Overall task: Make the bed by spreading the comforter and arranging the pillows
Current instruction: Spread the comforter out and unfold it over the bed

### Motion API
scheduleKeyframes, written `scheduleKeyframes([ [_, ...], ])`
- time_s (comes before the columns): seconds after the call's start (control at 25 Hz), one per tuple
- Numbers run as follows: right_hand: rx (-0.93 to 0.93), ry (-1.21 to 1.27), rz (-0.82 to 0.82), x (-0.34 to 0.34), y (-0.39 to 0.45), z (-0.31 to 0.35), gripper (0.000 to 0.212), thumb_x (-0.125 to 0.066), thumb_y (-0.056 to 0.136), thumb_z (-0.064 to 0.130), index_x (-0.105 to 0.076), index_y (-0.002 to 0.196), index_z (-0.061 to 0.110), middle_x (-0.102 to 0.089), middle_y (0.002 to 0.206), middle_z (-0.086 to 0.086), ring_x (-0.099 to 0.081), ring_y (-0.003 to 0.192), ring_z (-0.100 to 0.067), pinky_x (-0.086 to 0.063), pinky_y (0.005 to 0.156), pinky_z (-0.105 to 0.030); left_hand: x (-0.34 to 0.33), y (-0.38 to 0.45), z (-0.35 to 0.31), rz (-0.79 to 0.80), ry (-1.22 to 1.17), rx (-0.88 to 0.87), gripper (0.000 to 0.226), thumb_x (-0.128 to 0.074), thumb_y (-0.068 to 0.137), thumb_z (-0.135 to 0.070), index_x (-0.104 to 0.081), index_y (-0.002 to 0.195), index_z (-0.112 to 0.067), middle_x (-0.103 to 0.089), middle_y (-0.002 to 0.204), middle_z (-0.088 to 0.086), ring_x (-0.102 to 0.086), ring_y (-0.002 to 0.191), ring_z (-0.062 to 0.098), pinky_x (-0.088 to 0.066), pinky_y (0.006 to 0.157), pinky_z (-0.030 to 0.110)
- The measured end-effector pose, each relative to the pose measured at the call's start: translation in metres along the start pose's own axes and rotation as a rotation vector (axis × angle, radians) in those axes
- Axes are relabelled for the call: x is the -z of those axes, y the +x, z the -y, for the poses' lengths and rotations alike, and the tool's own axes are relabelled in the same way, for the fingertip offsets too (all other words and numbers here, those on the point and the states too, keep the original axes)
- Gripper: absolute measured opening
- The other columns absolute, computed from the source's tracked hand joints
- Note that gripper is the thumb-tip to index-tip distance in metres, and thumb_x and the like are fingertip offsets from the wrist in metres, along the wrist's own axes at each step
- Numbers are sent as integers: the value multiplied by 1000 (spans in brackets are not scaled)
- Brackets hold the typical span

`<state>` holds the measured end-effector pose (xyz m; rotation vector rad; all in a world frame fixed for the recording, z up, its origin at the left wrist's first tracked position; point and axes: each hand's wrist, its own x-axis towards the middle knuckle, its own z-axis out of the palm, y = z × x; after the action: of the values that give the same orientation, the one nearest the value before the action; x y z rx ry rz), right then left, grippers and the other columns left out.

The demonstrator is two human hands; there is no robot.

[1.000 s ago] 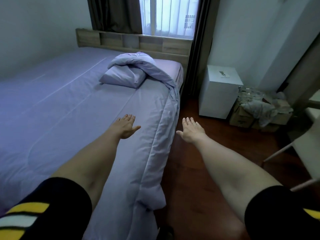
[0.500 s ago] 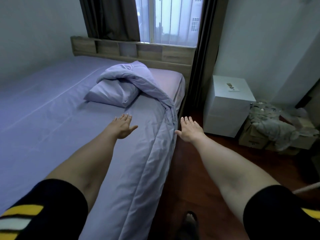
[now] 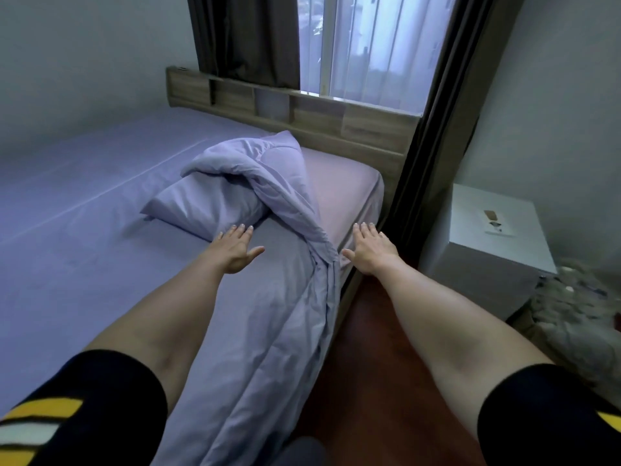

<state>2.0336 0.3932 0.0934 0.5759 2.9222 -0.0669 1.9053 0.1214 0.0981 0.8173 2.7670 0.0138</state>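
Here, my left hand [image 3: 237,250] is stretched out flat, fingers straight, holding nothing, fingertips just short of the pillow [image 3: 205,210]; I can't tell whether the palm rests on the bedding or hovers. My right hand [image 3: 369,250] is likewise flat and empty, out past the bed's right edge.

Landmark: the pillow.
- It lies straight ahead of the left hand, toward the headboard [image 3: 302,116], its long axis slanting from near-left to far-right.
- The comforter [image 3: 268,169] is bunched on top of it and behind, then trails as a twisted rope down the pillow's right side and along the bed edge toward me, passing between my two hands.
- Right of the pillow, bare sheet shows at the bed's head corner.

Judgement: left hand is the nearer to the pillow; the comforter's twisted run sits about midway, slightly closer to the right. Freeing the pillow likely means lifting the bunch first.
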Motion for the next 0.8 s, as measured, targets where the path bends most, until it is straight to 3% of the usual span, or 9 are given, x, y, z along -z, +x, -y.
scheduleKeyframes([
  [0.48, 234, -20, 80, 40, 332, -3, 73, -29, 101, 51, 1, 155, 11, 3, 163, -9, 2, 150, -25, -7, 122, -40, 43, 272, 36, 9, -136, 251, 73, -24, 96, -60, -2, 154, -21, 0, 162, 8, -1, 150, 24, -4, 122, 43],
  [0.8, 432, -79, 36, 72, 507, 38, 74, -31, 100, 53, -3, 155, 11, -3, 162, -10, -2, 150, -26, -13, 120, -41, 82, 379, 73, 2, -227, 410, 71, -24, 96, -60, -1, 154, -26, 2, 162, 9, 2, 150, 27, -5, 122, 44],
])
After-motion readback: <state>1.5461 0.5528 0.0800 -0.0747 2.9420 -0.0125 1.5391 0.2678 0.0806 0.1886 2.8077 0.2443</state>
